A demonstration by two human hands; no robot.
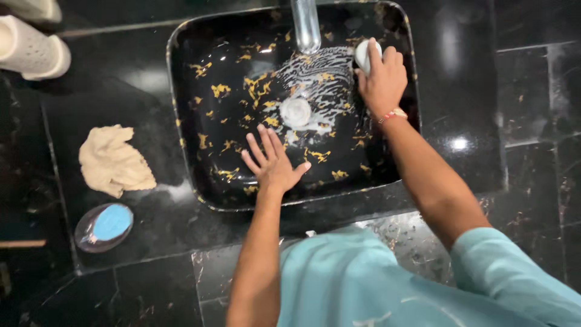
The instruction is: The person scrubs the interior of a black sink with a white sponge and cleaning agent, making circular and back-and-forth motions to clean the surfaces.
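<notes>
Best to keep the right hand [382,79] closed firmly round the white scrubber [364,53] against the soapy back wall of the black basin [181,115], working outward in overlapping strokes, with the left hand [272,163] flat, fingers spread, holding nothing, braced inside.

Black sink [187,91] with yellow flecks, beige cloth [114,160], blue soap [112,222], black marbled counter [526,109]

Right hand [381,79] grips white scrubber [364,53] against inner wall of black gold-flecked sink [187,115]; left hand [272,163] flat, fingers spread, on basin floor; suds round drain [296,111]; beige cloth [114,160], blue soap in dish [104,226] on counter.
</notes>
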